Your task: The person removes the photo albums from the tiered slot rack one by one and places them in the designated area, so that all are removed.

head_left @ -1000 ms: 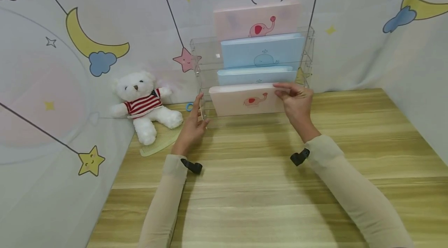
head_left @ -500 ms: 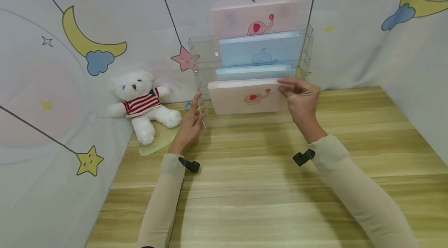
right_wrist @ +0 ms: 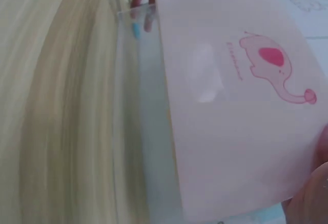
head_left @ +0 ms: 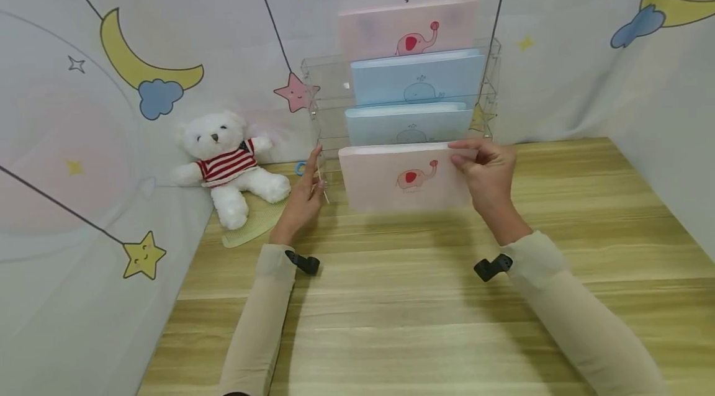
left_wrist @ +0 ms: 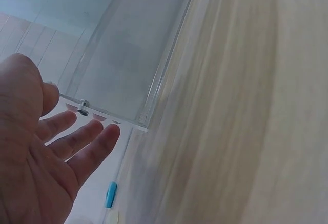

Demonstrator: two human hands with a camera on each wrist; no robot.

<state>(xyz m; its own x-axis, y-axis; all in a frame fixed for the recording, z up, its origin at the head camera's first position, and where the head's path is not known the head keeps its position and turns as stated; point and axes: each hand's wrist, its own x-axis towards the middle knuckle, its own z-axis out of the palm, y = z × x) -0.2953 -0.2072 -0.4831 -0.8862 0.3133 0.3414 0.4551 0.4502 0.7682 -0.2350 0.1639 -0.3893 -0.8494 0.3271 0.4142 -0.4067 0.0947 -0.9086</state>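
Observation:
A pink notebook (head_left: 380, 179) with a red elephant on its cover stands nearly upright at the front of the clear tiered rack (head_left: 329, 117). My right hand (head_left: 488, 182) pinches it at the upper right corner, thumb on the cover. In the right wrist view, the notebook (right_wrist: 205, 131) fills the middle, with the rack's clear edge (right_wrist: 120, 80) behind it. My left hand (head_left: 301, 207) touches the rack's left side. Its fingers are fairly straight against the clear side panel (left_wrist: 115, 116) in the left wrist view. Two blue whale notebooks and another pink elephant notebook stand in tiers behind.
A white teddy bear (head_left: 229, 160) in a striped shirt sits left of the rack, over a pale yellow-green flat piece (head_left: 251, 231). A small blue ring (head_left: 300, 168) lies near the rack. Printed cloth (head_left: 564, 73) hangs behind the wooden table (head_left: 385, 309).
The front pink notebook has come forward and lower with my right hand, uncovering more of the blue notebook behind it. My left hand stays at the rack's side.

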